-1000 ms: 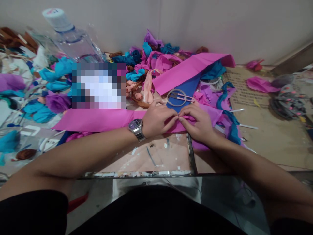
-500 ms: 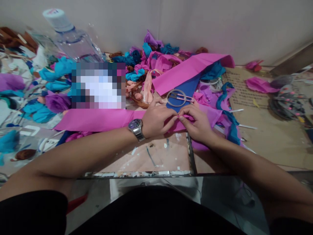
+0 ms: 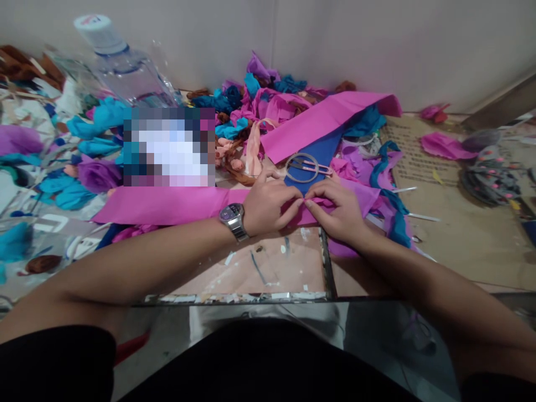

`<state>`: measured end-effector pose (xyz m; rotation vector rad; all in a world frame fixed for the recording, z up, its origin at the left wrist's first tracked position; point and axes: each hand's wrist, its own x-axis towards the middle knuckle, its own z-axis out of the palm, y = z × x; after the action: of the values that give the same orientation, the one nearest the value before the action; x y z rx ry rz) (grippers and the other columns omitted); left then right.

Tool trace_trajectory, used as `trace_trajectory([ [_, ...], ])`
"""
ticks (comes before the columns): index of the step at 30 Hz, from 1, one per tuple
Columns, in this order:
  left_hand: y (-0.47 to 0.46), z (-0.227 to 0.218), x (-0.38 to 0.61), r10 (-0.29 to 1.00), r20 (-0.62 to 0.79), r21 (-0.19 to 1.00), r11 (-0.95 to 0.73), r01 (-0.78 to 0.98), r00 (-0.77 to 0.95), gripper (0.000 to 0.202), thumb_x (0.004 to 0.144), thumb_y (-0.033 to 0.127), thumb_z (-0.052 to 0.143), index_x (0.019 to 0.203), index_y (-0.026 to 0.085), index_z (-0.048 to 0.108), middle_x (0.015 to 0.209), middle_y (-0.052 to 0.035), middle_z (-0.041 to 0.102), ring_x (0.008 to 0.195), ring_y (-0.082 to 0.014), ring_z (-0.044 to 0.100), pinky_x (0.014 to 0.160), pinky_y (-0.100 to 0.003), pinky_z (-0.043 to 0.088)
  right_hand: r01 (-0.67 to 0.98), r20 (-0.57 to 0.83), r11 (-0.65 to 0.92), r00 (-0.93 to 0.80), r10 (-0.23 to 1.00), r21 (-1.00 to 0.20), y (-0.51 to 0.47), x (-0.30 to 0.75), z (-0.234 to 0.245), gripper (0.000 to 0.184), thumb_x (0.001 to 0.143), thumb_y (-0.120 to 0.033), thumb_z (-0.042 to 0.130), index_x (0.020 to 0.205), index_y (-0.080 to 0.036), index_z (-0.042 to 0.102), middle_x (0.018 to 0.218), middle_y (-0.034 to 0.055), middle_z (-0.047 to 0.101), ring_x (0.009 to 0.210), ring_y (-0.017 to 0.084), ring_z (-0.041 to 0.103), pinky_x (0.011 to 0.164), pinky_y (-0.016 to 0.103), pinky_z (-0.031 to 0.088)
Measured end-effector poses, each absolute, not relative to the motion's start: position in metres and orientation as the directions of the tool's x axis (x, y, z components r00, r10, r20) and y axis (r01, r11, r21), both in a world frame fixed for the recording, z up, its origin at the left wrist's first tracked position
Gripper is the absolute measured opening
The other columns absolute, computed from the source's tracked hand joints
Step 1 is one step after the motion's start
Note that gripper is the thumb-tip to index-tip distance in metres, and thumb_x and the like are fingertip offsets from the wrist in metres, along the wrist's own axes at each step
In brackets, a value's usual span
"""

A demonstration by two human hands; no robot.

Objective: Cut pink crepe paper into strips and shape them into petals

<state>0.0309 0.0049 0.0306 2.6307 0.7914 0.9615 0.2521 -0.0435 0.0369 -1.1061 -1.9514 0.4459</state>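
Observation:
A long pink crepe paper strip (image 3: 167, 205) runs leftward along the table from between my hands. My left hand (image 3: 270, 204), with a metal watch (image 3: 234, 218) on its wrist, pinches the strip's upper edge with thumb and fingertip. My right hand (image 3: 337, 209) pinches the same edge close beside it, the fingertips of both hands almost meeting. Just beyond them lie scissors (image 3: 302, 167) with round grey handles, on blue paper (image 3: 322, 148). A folded pink paper piece (image 3: 326, 123) rests behind the scissors.
A clear bottle (image 3: 129, 70) with a white cap stands at the back left. Heaps of blue paper flowers (image 3: 109, 114) and purple paper (image 3: 100, 173) cover the left side. Cardboard (image 3: 452, 223) lies at the right, with a dark netted bundle (image 3: 489, 176) on it. The table's front edge (image 3: 251, 298) is near my body.
Very little differs. My fingertips have shifted slightly at the pink strip's edge, and both hands still pinch it.

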Motion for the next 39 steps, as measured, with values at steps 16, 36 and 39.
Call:
trace_trajectory([
  [16,0.0044,0.0287,0.0309,0.548,0.533,0.367,-0.836,0.408,0.644,0.032,0.107,0.041,0.052,0.097,0.022,0.076,0.082,-0.0033,0.076,0.080,-0.0202,0.069,0.110,-0.047,0.040,0.520,0.470,0.547,-0.286,0.835,-0.656,-0.0440,0.2518,0.0373,0.010,0.103,-0.028,0.065,0.094,-0.024,0.067,0.094,0.0064,0.074,0.089,0.023,0.070,0.083,0.040,0.056],
  [36,0.0113,0.0293,0.0274,0.631,0.516,0.494,-0.771,0.400,0.579,0.023,0.104,0.032,0.053,0.097,0.021,0.073,0.094,-0.0015,0.081,0.086,-0.0216,0.073,0.096,-0.045,0.042,0.575,0.520,0.544,-0.225,0.824,-0.612,-0.0395,0.2559,0.0364,0.011,0.104,-0.029,0.064,0.094,-0.024,0.066,0.089,0.0042,0.073,0.083,0.022,0.068,0.080,0.039,0.054],
  [39,0.0107,0.0296,0.0285,0.631,0.504,0.506,-0.769,0.390,0.590,0.025,0.104,0.032,0.053,0.099,0.021,0.074,0.095,-0.0020,0.082,0.087,-0.0215,0.074,0.097,-0.044,0.043,0.560,0.529,0.571,-0.258,0.808,-0.600,-0.0400,0.2565,0.0367,0.007,0.101,-0.030,0.070,0.098,-0.024,0.071,0.096,0.0054,0.078,0.089,0.023,0.072,0.084,0.040,0.057],
])
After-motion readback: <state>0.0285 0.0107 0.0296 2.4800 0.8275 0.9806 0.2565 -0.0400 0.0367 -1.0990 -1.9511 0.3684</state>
